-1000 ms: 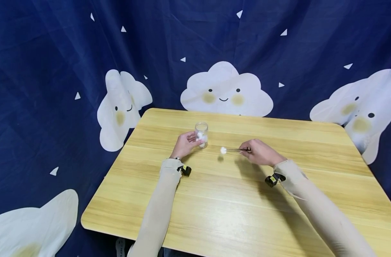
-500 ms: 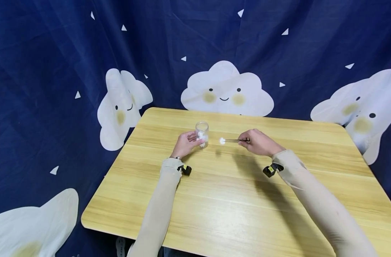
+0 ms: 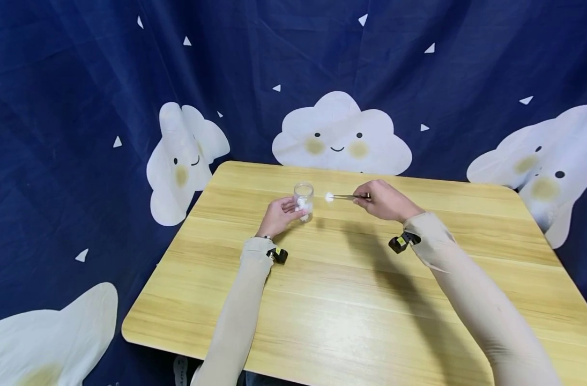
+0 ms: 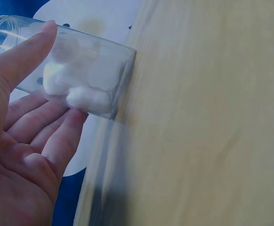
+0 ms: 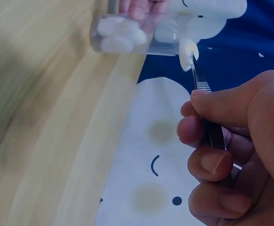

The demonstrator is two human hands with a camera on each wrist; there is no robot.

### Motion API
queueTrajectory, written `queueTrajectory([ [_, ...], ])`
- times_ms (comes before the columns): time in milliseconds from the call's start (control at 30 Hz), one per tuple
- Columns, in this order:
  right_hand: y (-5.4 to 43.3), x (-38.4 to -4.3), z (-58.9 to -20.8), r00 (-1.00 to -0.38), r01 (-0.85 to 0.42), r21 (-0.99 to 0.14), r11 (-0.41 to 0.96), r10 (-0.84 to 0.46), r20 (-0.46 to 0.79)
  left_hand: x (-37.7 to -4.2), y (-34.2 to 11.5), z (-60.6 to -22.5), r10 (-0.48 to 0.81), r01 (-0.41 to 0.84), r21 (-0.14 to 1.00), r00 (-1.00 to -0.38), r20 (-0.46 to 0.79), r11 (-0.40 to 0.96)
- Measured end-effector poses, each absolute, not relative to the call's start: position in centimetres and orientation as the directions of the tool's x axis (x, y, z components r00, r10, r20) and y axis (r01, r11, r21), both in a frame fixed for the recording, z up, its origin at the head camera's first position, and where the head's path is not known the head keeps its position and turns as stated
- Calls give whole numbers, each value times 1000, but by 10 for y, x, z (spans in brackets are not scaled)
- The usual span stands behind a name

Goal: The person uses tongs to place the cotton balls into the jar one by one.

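A clear jar [image 3: 303, 188] stands upright on the table, its mouth uncovered. Several white cotton balls [image 4: 87, 96] lie in its lower part. My left hand [image 3: 277, 216] holds the jar from the left side, thumb in front and fingers behind. In my right hand [image 3: 386, 200] a pair of metal tweezers [image 3: 343, 197] is pinched between thumb and fingers, pointing left. The tweezer tips grip one cotton ball [image 3: 329, 197], raised above the table just right of the jar. In the right wrist view that ball [image 5: 188, 54] overlaps the jar's mouth end.
The light wooden table [image 3: 322, 300] has rounded corners. Behind it and at both sides hangs a dark blue curtain [image 3: 250, 48] with white smiling clouds [image 3: 339, 120]. Each wrist wears a small black camera [image 3: 280, 255].
My right hand has risen and moved away from me and slightly left, carrying the tweezers and cotton ball closer to the jar's mouth height. The left hand and jar stay in place.
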State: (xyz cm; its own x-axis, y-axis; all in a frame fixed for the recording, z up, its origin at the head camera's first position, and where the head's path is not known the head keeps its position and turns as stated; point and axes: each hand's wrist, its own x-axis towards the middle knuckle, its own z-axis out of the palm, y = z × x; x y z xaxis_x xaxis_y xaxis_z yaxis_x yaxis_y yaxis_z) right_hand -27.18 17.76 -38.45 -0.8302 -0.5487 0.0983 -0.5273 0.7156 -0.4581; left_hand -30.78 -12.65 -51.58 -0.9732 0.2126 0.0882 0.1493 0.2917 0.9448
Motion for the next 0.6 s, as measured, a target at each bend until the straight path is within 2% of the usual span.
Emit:
queueTrajectory([
  [600,158,-292,-364,-832,-535,-430,727,-541,122,-306,-125,-514,204,138,945,-976,79,295],
])
